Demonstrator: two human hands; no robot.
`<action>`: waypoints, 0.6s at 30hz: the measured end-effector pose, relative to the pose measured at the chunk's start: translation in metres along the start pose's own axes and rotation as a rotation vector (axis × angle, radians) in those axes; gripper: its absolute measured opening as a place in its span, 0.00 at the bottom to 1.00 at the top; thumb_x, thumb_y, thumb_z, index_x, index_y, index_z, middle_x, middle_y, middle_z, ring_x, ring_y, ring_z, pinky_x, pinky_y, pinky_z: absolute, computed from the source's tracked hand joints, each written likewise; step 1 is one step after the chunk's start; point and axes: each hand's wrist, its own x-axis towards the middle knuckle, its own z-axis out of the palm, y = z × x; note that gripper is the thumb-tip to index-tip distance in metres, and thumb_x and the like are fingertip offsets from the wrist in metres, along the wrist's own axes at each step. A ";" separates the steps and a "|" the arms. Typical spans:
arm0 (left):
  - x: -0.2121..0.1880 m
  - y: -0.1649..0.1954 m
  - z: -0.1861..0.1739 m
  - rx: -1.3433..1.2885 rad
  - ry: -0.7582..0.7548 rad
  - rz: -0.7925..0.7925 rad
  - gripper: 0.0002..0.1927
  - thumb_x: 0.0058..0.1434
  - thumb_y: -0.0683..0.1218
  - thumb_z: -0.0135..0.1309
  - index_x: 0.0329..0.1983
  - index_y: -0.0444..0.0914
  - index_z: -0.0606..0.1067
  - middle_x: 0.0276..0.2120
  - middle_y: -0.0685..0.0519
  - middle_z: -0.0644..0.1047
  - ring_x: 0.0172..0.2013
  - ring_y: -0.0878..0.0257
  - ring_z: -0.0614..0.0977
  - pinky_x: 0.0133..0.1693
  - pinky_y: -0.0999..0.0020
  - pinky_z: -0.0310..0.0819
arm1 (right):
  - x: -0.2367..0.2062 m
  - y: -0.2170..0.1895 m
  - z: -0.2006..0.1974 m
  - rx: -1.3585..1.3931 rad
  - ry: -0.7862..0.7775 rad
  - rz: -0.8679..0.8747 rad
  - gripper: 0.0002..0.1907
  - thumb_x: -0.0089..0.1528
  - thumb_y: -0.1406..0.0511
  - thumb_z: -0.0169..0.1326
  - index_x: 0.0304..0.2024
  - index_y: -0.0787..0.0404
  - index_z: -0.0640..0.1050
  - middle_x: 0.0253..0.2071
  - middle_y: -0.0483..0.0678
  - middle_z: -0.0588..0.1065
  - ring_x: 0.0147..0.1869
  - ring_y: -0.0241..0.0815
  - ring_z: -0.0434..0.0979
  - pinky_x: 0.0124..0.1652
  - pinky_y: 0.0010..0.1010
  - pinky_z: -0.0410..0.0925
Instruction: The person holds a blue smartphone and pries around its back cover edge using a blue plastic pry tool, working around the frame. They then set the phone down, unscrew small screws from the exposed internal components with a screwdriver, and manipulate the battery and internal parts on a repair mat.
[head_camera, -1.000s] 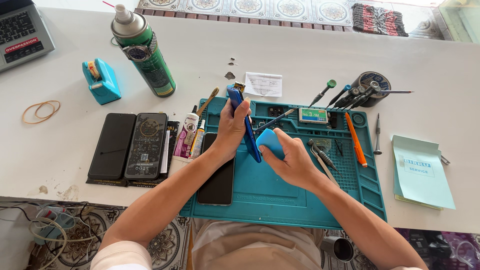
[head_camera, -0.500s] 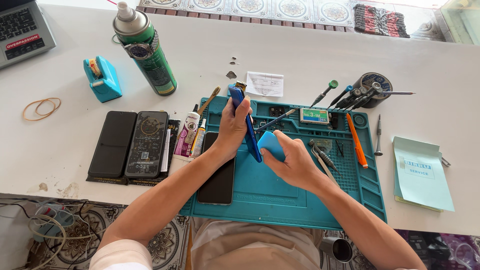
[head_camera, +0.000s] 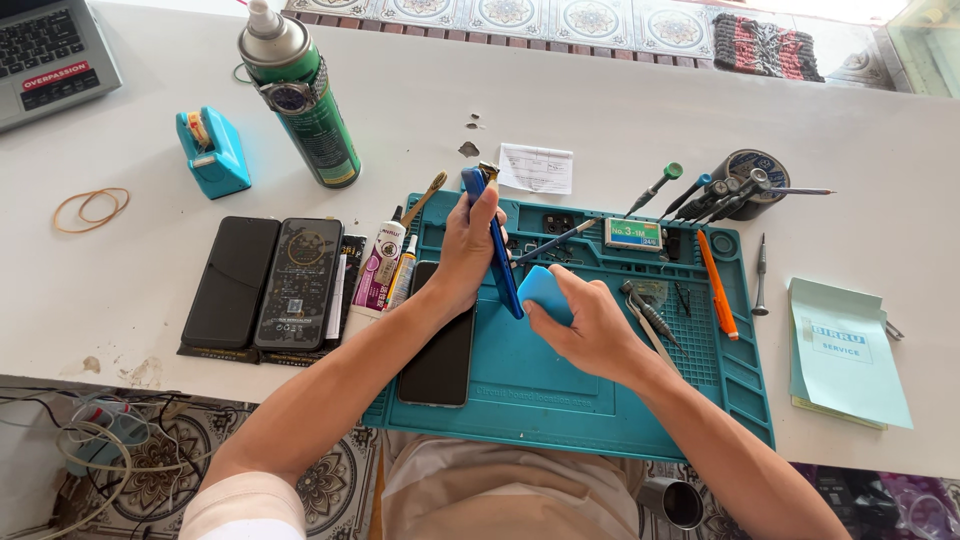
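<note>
White table (head_camera: 620, 110), teal mat (head_camera: 560, 400), tiled floor (head_camera: 560, 15); hands (head_camera: 540, 280) hold, apparently, phone (head_camera: 495, 250).

Work mat (head_camera: 560, 400) at the counter's (head_camera: 620, 120) near edge.
Two phones (head_camera: 270, 282) lie left of it, a notepad (head_camera: 845, 350) right, a spray can (head_camera: 300, 95) behind.

We see small phone-repair workbench. Teal silicone repair mat (head_camera: 560, 400) with parts compartments, precision screwdrivers (head_camera: 700, 195) in holder, tweezers (head_camera: 645, 315), glue tubes (head_camera: 378, 265), green spray can (head_camera: 300, 100), dismantled phones (head_camera: 268, 285) on white table (head_camera: 620, 110). Laptop (head_camera: 45, 55) at corner, patterned floor tiles (head_camera: 500, 12) beyond.
</note>
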 end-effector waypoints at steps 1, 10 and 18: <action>0.001 0.001 0.000 0.003 0.005 -0.006 0.27 0.64 0.69 0.51 0.39 0.41 0.66 0.30 0.57 0.68 0.27 0.71 0.73 0.28 0.70 0.75 | 0.000 0.000 0.000 0.001 0.007 -0.016 0.10 0.62 0.67 0.58 0.34 0.64 0.70 0.18 0.47 0.75 0.18 0.35 0.75 0.19 0.28 0.64; 0.001 0.002 0.001 -0.015 -0.002 -0.012 0.27 0.63 0.69 0.52 0.40 0.42 0.66 0.30 0.59 0.68 0.28 0.72 0.73 0.29 0.69 0.75 | 0.001 0.003 -0.002 0.006 0.015 -0.049 0.10 0.62 0.67 0.58 0.34 0.65 0.69 0.19 0.48 0.74 0.19 0.35 0.75 0.19 0.29 0.64; -0.003 0.005 0.002 -0.001 -0.017 -0.015 0.27 0.61 0.69 0.53 0.40 0.42 0.66 0.31 0.58 0.68 0.28 0.72 0.73 0.29 0.70 0.75 | 0.001 0.004 -0.003 0.033 0.018 -0.003 0.08 0.60 0.68 0.58 0.32 0.64 0.71 0.20 0.47 0.73 0.22 0.33 0.70 0.23 0.30 0.65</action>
